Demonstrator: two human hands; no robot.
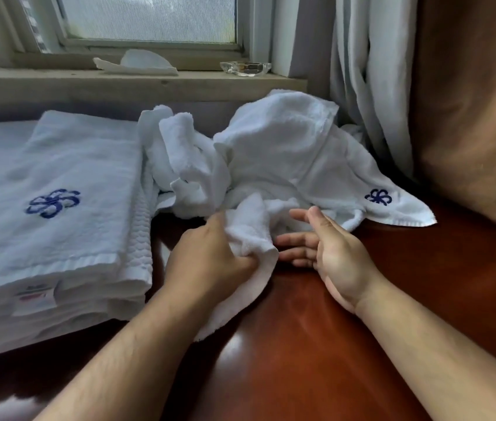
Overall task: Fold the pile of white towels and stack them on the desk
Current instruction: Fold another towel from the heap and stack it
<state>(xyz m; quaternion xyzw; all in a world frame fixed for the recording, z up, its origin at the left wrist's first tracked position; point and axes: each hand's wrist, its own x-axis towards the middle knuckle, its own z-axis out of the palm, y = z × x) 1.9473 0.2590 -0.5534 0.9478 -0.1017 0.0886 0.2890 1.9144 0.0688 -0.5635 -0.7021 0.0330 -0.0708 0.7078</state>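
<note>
Because the crumpled towel (252, 232) is soft, light terry that sags and bunches, it looks best taken by 2 corners along 1 hemmed edge. The left grip (210, 259) is curled round a bunched fold of it at the near side of the loose pile (280, 141) on the worktop (316, 329); the right grip (331, 253) hangs beside it, fingers straight, holding nothing. The folded stack (58, 183) lies left of the pile.

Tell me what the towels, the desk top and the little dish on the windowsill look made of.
Towels: likely cotton terry, matte; nubby looped pile, soft folds. Desk top: reddish-brown wood or veneer, glossy varnish; it mirrors window light. Dish: probably clear glass, though plastic is possible; see-through, with bright thick edges.
</note>
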